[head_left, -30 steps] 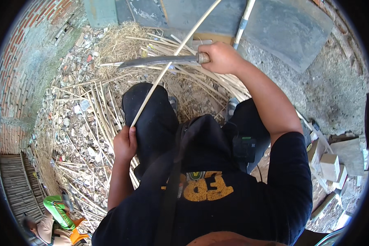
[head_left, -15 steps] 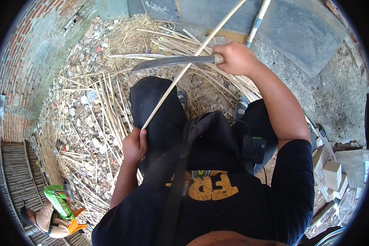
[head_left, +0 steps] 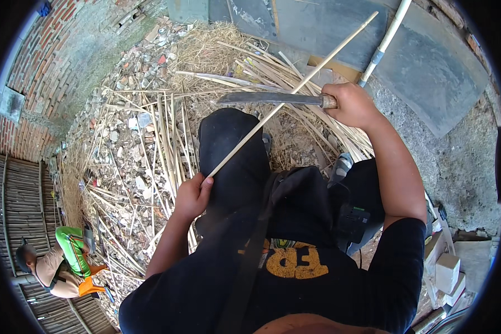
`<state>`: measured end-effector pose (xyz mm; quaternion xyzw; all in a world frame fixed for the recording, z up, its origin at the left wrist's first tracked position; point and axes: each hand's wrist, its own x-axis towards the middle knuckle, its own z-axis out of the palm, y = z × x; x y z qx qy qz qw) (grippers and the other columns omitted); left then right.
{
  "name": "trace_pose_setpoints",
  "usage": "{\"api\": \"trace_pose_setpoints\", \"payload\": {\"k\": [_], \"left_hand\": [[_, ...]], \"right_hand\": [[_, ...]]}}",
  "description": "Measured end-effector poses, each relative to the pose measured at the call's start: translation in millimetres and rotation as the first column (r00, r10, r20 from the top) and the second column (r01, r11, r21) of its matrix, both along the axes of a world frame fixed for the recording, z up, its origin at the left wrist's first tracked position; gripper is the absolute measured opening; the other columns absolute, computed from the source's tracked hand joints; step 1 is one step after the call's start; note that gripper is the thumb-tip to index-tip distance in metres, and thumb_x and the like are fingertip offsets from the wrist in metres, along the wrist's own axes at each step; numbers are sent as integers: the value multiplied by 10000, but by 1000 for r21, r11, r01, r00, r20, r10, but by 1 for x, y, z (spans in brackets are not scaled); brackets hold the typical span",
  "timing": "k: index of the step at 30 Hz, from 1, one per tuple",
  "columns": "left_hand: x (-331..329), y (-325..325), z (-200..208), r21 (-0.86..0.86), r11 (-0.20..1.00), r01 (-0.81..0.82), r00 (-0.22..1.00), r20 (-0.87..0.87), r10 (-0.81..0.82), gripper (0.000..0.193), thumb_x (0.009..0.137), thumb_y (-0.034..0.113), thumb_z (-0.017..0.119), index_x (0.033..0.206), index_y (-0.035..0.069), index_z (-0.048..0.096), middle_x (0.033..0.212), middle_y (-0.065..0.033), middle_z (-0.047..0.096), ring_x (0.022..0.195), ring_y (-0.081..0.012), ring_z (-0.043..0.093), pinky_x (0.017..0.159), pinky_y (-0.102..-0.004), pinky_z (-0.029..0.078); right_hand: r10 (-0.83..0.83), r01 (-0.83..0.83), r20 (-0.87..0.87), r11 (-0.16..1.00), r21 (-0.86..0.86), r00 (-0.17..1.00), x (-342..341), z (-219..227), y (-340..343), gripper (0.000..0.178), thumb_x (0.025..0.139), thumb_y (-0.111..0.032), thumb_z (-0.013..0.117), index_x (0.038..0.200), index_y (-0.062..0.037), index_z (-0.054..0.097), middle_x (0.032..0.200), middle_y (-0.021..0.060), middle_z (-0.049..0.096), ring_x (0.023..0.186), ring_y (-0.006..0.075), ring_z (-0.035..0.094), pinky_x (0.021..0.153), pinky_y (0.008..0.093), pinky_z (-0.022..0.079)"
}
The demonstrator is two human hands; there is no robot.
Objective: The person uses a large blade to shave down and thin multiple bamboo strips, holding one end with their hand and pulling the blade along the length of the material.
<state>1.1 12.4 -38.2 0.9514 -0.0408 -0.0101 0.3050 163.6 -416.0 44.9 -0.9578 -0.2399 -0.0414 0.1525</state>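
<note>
My left hand is closed round the near end of a long pale stick, thumb on top, beside my left knee. The stick slants away up to the right, its far end lying beyond my other hand. My right hand grips the wooden handle of a machete. The dark blade points left and crosses the stick about midway; I cannot tell how firmly it touches. Below the blade is my left knee in black trousers.
Split pale strips lie over rubble to the left and ahead, near a heap of dry shavings. A pale pole leans by grey panels. Another person sits at lower left. White blocks are at lower right.
The view has shifted, so the surroundings sit further right. The blade now crosses the stick at nearly the same place, with both hands keeping their grips.
</note>
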Motion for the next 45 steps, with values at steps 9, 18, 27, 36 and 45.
{"api": "trace_pose_setpoints", "payload": {"k": [9, 18, 27, 36, 45], "left_hand": [[6, 2, -21, -36, 999, 23, 995, 99, -19, 446, 1030, 366, 550, 745, 29, 484, 581, -213, 526, 574, -452, 558, 529, -486, 412], [2, -5, -19, 26, 1000, -17, 989, 149, 13, 426, 1018, 344, 578, 739, 38, 479, 578, -200, 539, 563, -447, 565, 517, -493, 415], [1, -4, -23, 10, 1000, -28, 985, 171, 26, 423, 1014, 346, 583, 742, 38, 482, 584, -203, 538, 567, -445, 562, 516, -480, 415], [2, -5, -26, -30, 999, -24, 985, 173, 29, 409, 1012, 322, 591, 743, 35, 480, 583, -205, 520, 561, -447, 543, 517, -479, 401], [2, -4, -27, -23, 1000, -12, 987, 160, 16, 416, 1022, 329, 570, 748, 28, 486, 591, -206, 522, 554, -425, 546, 522, -458, 406]], "right_hand": [[92, -104, 80, 982, 158, 992, 1, -7, 1, 293, 783, -199, 801, 997, -57, 661, 793, 184, 656, 810, 396, 656, 721, 475, 509], [59, -60, 15, 994, 92, 998, 2, -9, -3, 297, 802, -253, 802, 981, -66, 657, 776, 188, 654, 814, 406, 659, 730, 491, 510], [25, -12, -146, 996, 91, 989, -5, 9, 7, 285, 840, -276, 767, 989, -69, 638, 885, 200, 683, 895, 412, 664, 781, 497, 514], [75, -75, 4, 988, 132, 997, 1, -10, 2, 346, 840, -341, 795, 1001, -64, 663, 704, 172, 612, 731, 366, 644, 683, 462, 485], [81, -76, -40, 989, 126, 996, 4, -13, 2, 350, 851, -343, 788, 993, -54, 652, 779, 183, 651, 804, 385, 659, 725, 471, 498]]}}
